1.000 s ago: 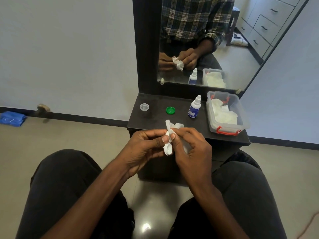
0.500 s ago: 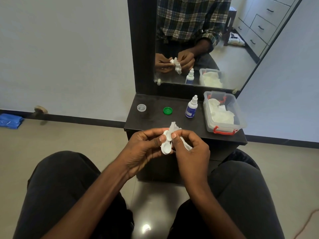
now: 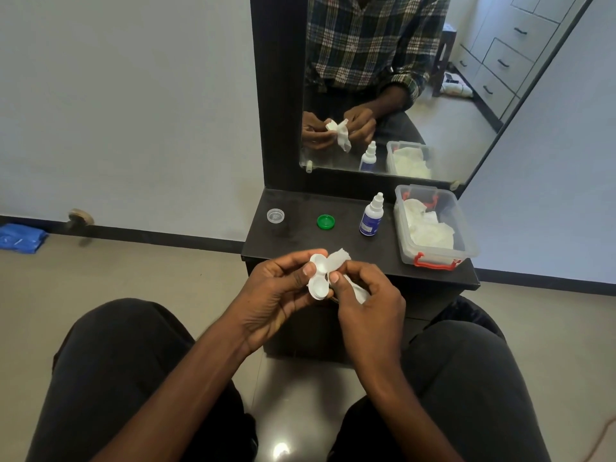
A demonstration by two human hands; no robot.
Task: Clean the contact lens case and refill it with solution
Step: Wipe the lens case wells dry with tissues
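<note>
2 hands work just in front of the worktop's (image 3: 300, 235) front edge. The left hand (image 3: 280, 295) pinches the white case (image 3: 318, 278), with both cups open. The right hand (image 3: 366, 301) grips a tissue (image 3: 338, 256) that touches the case. On the worktop stand a bottle (image 3: 370, 221), a green cap (image 3: 326, 222), a clear cap (image 3: 275, 215) and a box (image 3: 433, 258) at the right edge.

Tissue (image 3: 356, 290) partly hidden by hands.
</note>
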